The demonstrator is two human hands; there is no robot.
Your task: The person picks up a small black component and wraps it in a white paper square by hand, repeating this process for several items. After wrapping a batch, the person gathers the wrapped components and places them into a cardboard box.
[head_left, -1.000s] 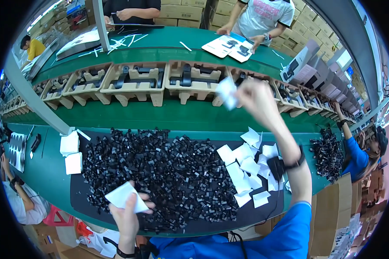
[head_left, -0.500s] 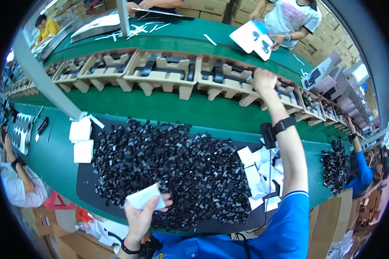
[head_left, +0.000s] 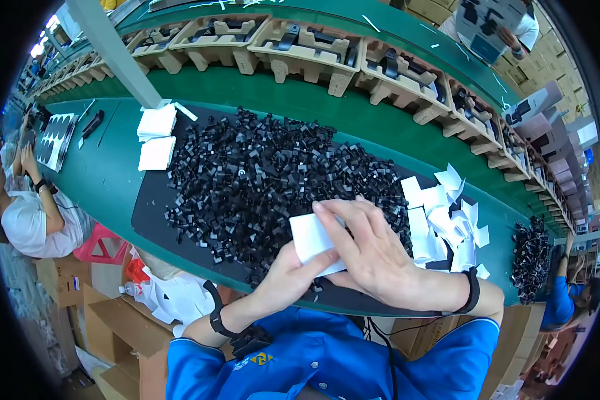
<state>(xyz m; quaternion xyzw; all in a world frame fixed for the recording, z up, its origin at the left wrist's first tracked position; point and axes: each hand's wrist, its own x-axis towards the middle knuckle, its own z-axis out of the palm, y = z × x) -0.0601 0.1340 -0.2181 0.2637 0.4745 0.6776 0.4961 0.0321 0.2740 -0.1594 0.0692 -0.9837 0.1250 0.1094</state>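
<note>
Both my hands meet above the near edge of a large heap of small black parts (head_left: 267, 180). Between the fingers and thumb of my left hand (head_left: 288, 275) is a white paper (head_left: 308, 235), held at its lower end; I cannot tell whether it is one sheet or several. My right hand (head_left: 380, 263) closes over the same paper from the right, its index fingertip at the top edge. The palm side of the right hand is hidden, so anything else in it cannot be seen.
Loose folded white papers (head_left: 440, 227) lie right of the heap, two white paper stacks (head_left: 156, 153) left of it. Beyond runs a row of brown pulp trays (head_left: 307, 50) with black parts inside. A grey post (head_left: 113, 47) rises at left. Co-workers sit at both sides.
My right hand has come back from a pulp tray to the white paper in my left hand. The view has shifted, so the bench appears higher. The trays have shifted rightward in the picture.
</note>
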